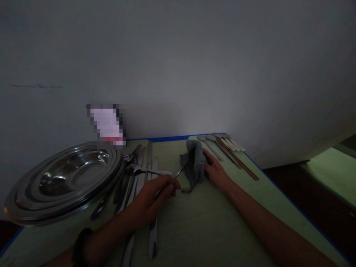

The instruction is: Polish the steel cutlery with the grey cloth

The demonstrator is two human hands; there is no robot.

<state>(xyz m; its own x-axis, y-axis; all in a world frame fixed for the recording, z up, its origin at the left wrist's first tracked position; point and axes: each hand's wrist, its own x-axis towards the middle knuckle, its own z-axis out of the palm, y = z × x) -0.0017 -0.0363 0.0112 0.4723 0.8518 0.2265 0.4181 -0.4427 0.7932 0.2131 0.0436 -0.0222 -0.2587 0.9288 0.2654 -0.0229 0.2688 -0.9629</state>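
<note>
My left hand (155, 194) is closed in a pinch on the handle of a thin metal utensil (180, 172), whose far end goes into a blue-grey cloth (194, 163). My right hand (215, 171) grips that cloth from the right, fingers wrapped round it. Both rest low over a pale green table (200, 230) with a blue edge. The utensil's head is hidden inside the cloth.
A stack of steel plates (63, 181) sits at the left. Several knives and spoons (139, 174) lie between the plates and my left hand. More spoons and chopsticks (228, 150) lie at the back right. A blurred-out object (107, 124) stands by the wall.
</note>
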